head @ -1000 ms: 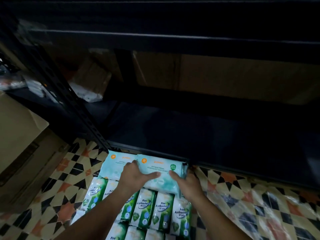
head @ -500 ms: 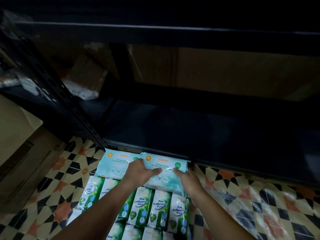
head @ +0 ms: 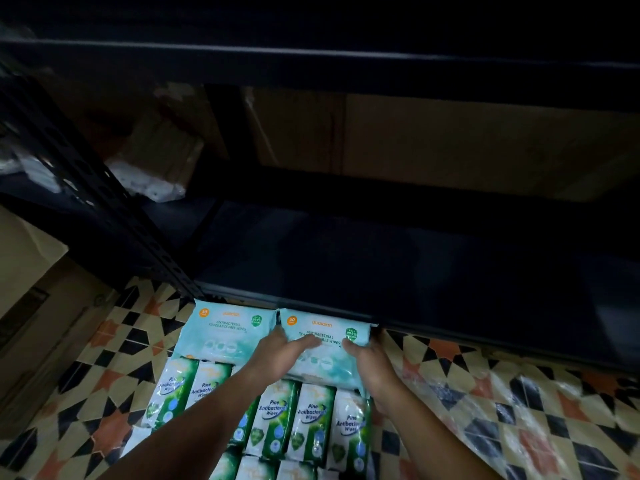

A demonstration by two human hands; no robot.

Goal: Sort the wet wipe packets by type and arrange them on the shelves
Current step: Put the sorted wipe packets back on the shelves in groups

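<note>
Pale blue packet (head: 325, 344), "antibacterial fragrance free wipes", 50 count, lies on the floor at the top right of the pile, its far edge right at the lip of the bottom shelf (head: 398, 271). Left hand (head: 280, 355) holds its left side, thumb over the top face; right hand (head: 370, 358) holds the right end, thumb on top, other fingers hidden below. So the grip is 2-handed, wrapped on the packet at both ends.

Handling, as a guess: soft film pouch, damp wipes inside, some weight, saggy in the middle, glossy skin likely slick. Holding both short ends looks sound; keep off the resealable flap on the face.

A 2nd blue packet (head: 228, 332) sits just beside it on the left, touching. Nearer the person, green-and-white pine packets (head: 277, 420) stand in rows, a different type.

Shelf board looks bare and dark. Patterned floor tiles (head: 485, 410) all round. Cardboard box (head: 31, 306) far left.
</note>
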